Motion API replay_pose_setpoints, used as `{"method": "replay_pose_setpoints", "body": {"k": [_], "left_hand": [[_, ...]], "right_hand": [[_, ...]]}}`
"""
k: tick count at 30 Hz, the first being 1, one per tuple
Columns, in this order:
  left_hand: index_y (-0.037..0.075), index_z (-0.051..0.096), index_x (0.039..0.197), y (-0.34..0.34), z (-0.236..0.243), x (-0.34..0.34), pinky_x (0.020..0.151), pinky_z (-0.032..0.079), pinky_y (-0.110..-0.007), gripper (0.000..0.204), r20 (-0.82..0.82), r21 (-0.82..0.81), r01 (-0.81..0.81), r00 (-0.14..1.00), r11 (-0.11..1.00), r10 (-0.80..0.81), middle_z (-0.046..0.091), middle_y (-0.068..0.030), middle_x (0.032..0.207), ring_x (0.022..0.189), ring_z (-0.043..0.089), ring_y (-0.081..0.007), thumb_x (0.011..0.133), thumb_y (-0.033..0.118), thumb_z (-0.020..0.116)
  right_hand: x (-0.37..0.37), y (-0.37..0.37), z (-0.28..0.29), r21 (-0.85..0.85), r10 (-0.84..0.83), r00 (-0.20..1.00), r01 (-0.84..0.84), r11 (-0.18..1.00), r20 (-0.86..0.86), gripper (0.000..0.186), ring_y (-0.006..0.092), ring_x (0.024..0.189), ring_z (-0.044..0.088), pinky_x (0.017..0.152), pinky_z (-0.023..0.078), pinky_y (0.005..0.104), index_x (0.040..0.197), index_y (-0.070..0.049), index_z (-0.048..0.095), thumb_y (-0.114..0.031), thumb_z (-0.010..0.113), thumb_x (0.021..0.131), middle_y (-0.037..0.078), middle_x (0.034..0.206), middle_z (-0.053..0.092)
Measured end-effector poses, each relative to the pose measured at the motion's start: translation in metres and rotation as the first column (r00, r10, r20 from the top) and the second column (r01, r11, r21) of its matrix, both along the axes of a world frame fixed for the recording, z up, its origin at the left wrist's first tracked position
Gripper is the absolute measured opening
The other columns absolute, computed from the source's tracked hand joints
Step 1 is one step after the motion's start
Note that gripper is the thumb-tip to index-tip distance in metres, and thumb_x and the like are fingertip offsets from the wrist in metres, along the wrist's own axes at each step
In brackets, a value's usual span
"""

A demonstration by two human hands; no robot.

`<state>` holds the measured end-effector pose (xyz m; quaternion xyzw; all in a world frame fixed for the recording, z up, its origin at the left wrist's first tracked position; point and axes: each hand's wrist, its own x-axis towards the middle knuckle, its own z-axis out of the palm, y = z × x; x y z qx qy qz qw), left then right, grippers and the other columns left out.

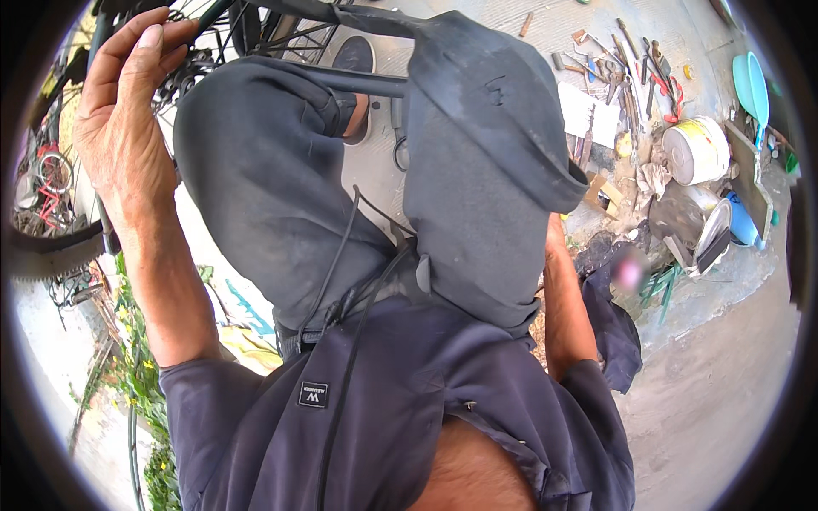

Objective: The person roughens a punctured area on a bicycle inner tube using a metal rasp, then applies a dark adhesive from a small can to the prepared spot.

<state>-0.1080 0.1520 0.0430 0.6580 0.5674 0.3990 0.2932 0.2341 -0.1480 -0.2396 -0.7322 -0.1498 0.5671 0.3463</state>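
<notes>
My left hand (128, 111) is raised at the upper left, its fingers curled and the thumb laid against them. Its fingertips come close to a dark tube (213, 12) of a bicycle; whatever is between them I cannot make out. A black rubbery band (375, 19), like a flat inner tube, runs from the bicycle to my right knee and seems to drape over it. My right forearm (569, 315) reaches down outside the right knee, which hides the right hand and its fingers. Bicycle spokes and a sprocket (181, 85) show beyond my left knee.
At the upper right, hand tools (626, 72) lie spread on the floor. Around them are a white sheet (588, 115), a white bucket (696, 150), a turquoise basin (750, 89) and a dark cloth (612, 328). Leafy plants (136, 358) grow at the left; a red bicycle (53, 183) stands behind.
</notes>
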Motion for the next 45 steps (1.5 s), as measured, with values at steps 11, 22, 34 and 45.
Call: {"method": "replay_pose_setpoints", "body": {"k": [11,22,34,45], "left_hand": [[0.000,0.062,0.131,-0.105,-0.024,-0.042,0.109,0.047,-0.034,0.029,-0.242,0.202,0.010,0.969,0.979,0.040,0.068,-0.0137,0.130,0.121,0.064,-0.0215,0.103,0.006,0.061],[-0.003,0.068,0.117,-0.123,-0.033,-0.005,0.093,0.057,-0.033,0.023,0.097,-0.088,-0.056,0.993,0.995,0.064,0.069,-0.0125,0.125,0.117,0.068,-0.0230,0.096,0.000,0.060],[-0.002,0.070,0.117,-0.120,-0.149,-0.168,0.085,0.060,-0.033,0.022,-0.310,-0.625,-0.478,0.878,0.617,0.365,0.073,-0.0134,0.115,0.104,0.072,-0.0217,0.102,0.012,0.061],[-0.001,0.067,0.122,-0.149,-0.327,-0.158,0.090,0.057,-0.035,0.026,-0.629,-0.774,-0.540,0.716,0.330,-0.303,0.070,-0.0141,0.120,0.108,0.069,-0.0228,0.104,0.016,0.059]], "right_hand": [[-0.031,0.014,0.125,0.016,-0.088,0.976,0.093,0.996,-0.200,0.017,0.0094,0.080,0.070,0.069,0.057,0.0249,0.112,-0.006,0.075,-0.005,0.066,0.098,0.003,0.098,0.076],[-0.011,-0.005,0.077,-0.017,-0.175,0.934,0.179,0.984,-0.311,0.020,0.0126,0.086,0.072,0.075,0.060,0.0281,0.115,-0.003,0.073,-0.002,0.065,0.097,0.006,0.101,0.076],[0.012,-0.014,0.065,-0.215,-0.274,0.915,0.216,0.952,-0.297,0.020,0.0138,0.087,0.072,0.077,0.060,0.0292,0.114,-0.002,0.073,-0.003,0.066,0.096,0.006,0.101,0.076],[0.013,-0.014,0.071,-0.342,-0.366,0.904,0.279,0.897,-0.221,0.020,0.0150,0.088,0.072,0.078,0.060,0.0302,0.114,-0.002,0.073,-0.004,0.066,0.096,0.007,0.101,0.076]]}}
